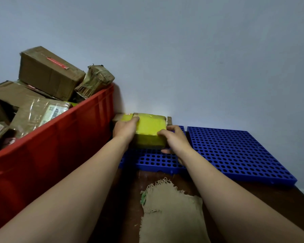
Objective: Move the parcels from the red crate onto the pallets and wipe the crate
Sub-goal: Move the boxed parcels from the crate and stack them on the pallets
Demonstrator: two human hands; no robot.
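Crate: the red crate stands at the left of the dark worktop; its end wall is just beside the left hand.
Load: brown parcels are heaped above the rim, the top one tilted. A film-wrapped bundle leans at the far corner.
Pallets: two lie side by side against the wall, with a narrow gap between them. The left pallet is largely covered by hands and parcel. The right pallet is bare.
Cloth: the cloth lies flat on the worktop between the forearms, nearer than the left pallet and apart from it.
Yellow parcel: the yellow parcel is over the far part of the left pallet, close to the wall and just right of the crate. Whether its base rests on the pallet cannot be told.
Left hand: it grips the parcel's left end, thumb on the top face, fingers hidden behind.
Right hand: the right hand holds the near right corner, fingers curled onto the top, thumb under the near edge.
Materials: the parcel is a blocky slab in glossy yellow wrap with a brown tape band. The pallets are rigid blue plastic pierced with round holes. The crate is ribbed plastic. The cloth is coarse tan weave with frayed edges.
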